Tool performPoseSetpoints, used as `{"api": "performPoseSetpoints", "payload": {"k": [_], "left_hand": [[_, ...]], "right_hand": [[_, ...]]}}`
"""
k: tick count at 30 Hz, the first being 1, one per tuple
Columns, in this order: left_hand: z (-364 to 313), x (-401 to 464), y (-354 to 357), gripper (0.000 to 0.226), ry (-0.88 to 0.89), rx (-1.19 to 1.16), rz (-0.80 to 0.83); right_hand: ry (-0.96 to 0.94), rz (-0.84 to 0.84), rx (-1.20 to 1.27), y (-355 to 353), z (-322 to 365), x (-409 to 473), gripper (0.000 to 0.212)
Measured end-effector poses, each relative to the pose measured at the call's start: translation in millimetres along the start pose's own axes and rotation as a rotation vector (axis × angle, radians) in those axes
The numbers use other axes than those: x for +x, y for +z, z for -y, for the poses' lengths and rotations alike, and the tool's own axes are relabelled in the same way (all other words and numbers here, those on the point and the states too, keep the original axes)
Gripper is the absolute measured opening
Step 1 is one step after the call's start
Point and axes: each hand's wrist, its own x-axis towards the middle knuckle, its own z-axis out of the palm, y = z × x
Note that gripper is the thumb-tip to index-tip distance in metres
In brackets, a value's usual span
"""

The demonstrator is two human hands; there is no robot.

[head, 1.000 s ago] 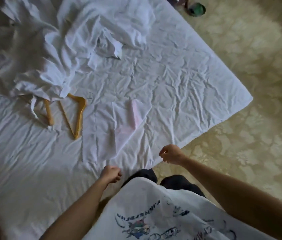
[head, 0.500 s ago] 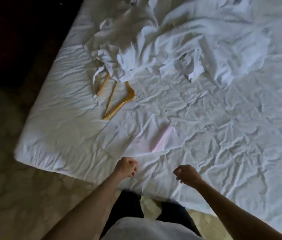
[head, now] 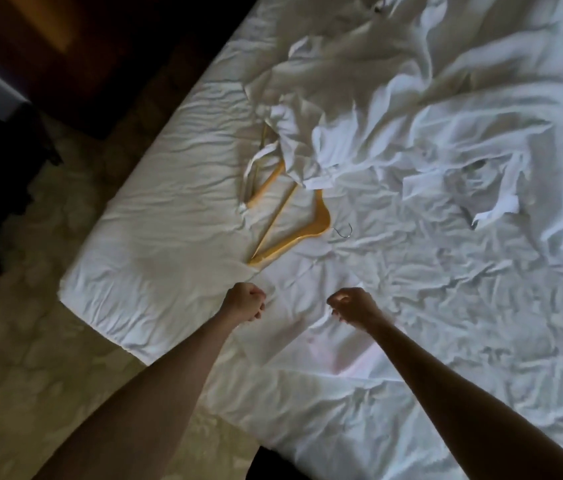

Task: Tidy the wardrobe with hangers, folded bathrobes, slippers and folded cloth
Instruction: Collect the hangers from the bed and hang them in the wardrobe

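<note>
A: Head view: both hands are further out over the bed (head: 155,258) than half a second ago, and the camera is swinging round, so the bed corner is now sitting at left. The left hand (head: 243,301) is curled into a fist at the near-left edge of the flat white cloth (head: 294,303); I can't tell if it's pinching fabric. The right hand (head: 352,306) is curled too, right at a raised fold of that cloth, probably nipping it, not certain.

B: Where's the rest of the task gear?

A: A wooden hanger (head: 294,237) is lying just beyond the cloth, apart from both hands, its top end tucked under the crumpled bathrobe heap (head: 394,133). A second hanger (head: 266,181) is poking out beside it under a belt strip.

B: Meaning?

A: I'm reading it as the start of folding the cloth. Hangers and robes are still waiting untouched; no wardrobe or slippers in view.
</note>
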Motion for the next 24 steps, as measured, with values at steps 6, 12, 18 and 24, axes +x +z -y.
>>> {"api": "performPoseSetpoints", "payload": {"k": [6,12,18,24], "left_hand": [[-83.7,167.1,-46.1,0.023,0.113,0.268,-0.252],[-130.4,310.5,-37.4,0.041,0.306,0.543,-0.524],[-146.1,372.5,-13.8,0.039,0.450,0.603,-0.600],[-70.7,306.4,11.9,0.035,0.361,0.418,-0.479]], "right_hand": [[0.050,0.001,0.025,35.6,50.7,143.4,0.015],[0.136,-0.141,0.085,72.9,67.3,249.5,0.048],[0.133,-0.328,0.366,88.7,67.9,312.8,0.046],[0.267,-0.325,0.318,93.5,65.9,289.7,0.051]]}}
